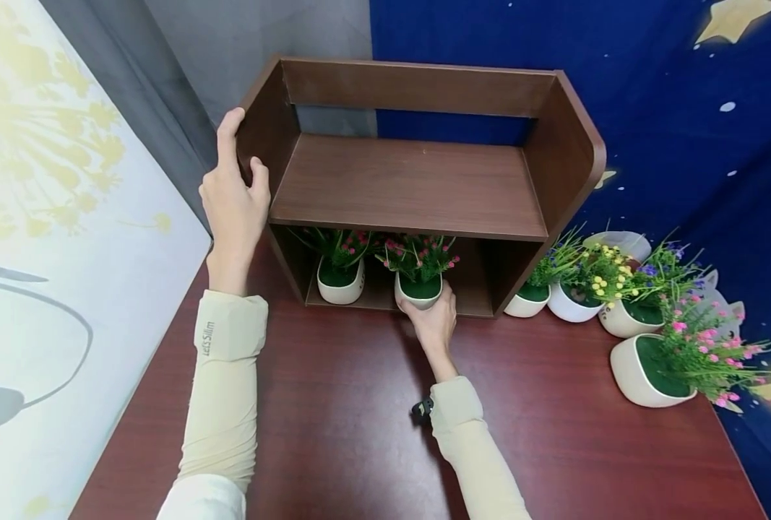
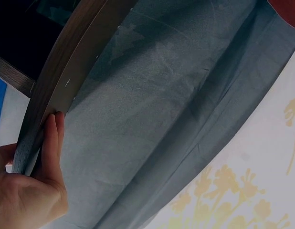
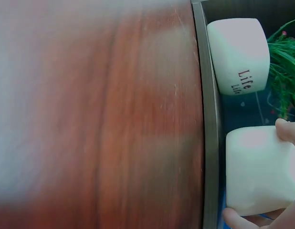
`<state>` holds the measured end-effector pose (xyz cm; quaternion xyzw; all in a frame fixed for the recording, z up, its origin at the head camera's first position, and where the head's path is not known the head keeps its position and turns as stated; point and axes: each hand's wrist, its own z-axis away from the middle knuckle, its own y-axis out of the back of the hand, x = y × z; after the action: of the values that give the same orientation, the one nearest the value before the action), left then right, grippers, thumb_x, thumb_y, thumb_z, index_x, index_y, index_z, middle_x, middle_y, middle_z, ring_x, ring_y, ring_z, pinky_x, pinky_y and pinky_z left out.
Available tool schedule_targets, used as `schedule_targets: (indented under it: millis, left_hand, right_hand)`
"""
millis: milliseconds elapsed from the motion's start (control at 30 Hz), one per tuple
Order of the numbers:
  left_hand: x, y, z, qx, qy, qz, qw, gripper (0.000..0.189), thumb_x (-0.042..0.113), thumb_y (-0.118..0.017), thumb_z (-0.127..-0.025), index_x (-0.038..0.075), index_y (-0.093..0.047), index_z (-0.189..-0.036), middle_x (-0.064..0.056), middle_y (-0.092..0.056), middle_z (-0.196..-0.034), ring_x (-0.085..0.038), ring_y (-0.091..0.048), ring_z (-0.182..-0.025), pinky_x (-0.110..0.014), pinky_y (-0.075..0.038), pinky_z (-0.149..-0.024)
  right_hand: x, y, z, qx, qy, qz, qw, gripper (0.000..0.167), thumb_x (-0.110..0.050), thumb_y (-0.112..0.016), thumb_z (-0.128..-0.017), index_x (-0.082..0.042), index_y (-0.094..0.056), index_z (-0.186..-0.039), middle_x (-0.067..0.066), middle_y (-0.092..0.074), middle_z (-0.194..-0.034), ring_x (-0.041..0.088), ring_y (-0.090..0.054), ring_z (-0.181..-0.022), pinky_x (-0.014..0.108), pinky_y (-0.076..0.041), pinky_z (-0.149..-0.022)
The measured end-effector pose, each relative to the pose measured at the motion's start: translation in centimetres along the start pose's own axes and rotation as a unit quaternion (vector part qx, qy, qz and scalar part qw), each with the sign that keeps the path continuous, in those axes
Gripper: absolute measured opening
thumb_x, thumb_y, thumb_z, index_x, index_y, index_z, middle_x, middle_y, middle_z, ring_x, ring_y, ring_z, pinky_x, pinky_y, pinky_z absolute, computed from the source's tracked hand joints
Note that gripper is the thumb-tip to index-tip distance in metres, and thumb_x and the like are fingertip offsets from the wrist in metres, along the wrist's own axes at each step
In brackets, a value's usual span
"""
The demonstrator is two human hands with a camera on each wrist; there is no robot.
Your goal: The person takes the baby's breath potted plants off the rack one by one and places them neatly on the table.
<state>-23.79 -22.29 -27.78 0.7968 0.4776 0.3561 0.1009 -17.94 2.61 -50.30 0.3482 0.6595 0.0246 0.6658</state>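
Observation:
My left hand [image 1: 234,202] grips the left side panel of a brown wooden shelf [image 1: 411,180]. In the left wrist view, its fingers [image 2: 53,143] lie on the panel's outer face, with the thumb on the other side. My right hand [image 1: 436,318] holds a white pot [image 1: 419,292] with a pink-flowered plant in the shelf's lower compartment. Thumb and fingers sit on opposite sides of that pot in the right wrist view. Left of it, another white potted plant [image 1: 341,285] stands in the same compartment, with "Life" printed on its pot [image 3: 240,57].
Several potted plants stand right of the shelf, including yellow flowers [image 1: 606,271] and a nearer pink one in a white pot [image 1: 645,372]. Behind are grey and blue curtains [image 1: 463,32]. A white patterned panel [image 1: 66,217] borders the red-brown table [image 1: 333,419] on the left.

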Motion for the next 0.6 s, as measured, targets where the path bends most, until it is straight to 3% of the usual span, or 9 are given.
schedule_targets:
  millis: [367, 600]
  left_hand:
    - [-0.6, 0.0, -0.1, 0.001, 0.001, -0.004, 1.0000, 0.047, 0.020, -0.042, -0.094, 0.030, -0.039, -0.140, -0.008, -0.037, -0.054, -0.015, -0.023, -0.042, -0.035, -0.021, -0.047]
    - [-1.0, 0.1, -0.3, 0.000, 0.003, -0.004, 1.0000, 0.047, 0.021, -0.042, -0.094, 0.030, -0.038, -0.140, -0.008, -0.038, -0.055, -0.015, -0.023, -0.043, -0.034, -0.021, -0.047]
  right_hand:
    - [1.0, 4.4, 2.2, -0.024, 0.020, -0.006, 0.9995, 0.092, -0.039, -0.083, -0.062, -0.007, -0.041, -0.137, 0.014, -0.051, -0.123, 0.031, -0.049, -0.112, 0.047, -0.037, -0.091]
    - [1.6, 6.5, 3.5, -0.033, 0.051, -0.012, 0.9981, 0.092, -0.037, -0.084, -0.062, -0.010, -0.041, -0.138, 0.013, -0.051, -0.127, 0.028, -0.049, -0.115, 0.045, -0.037, -0.093]
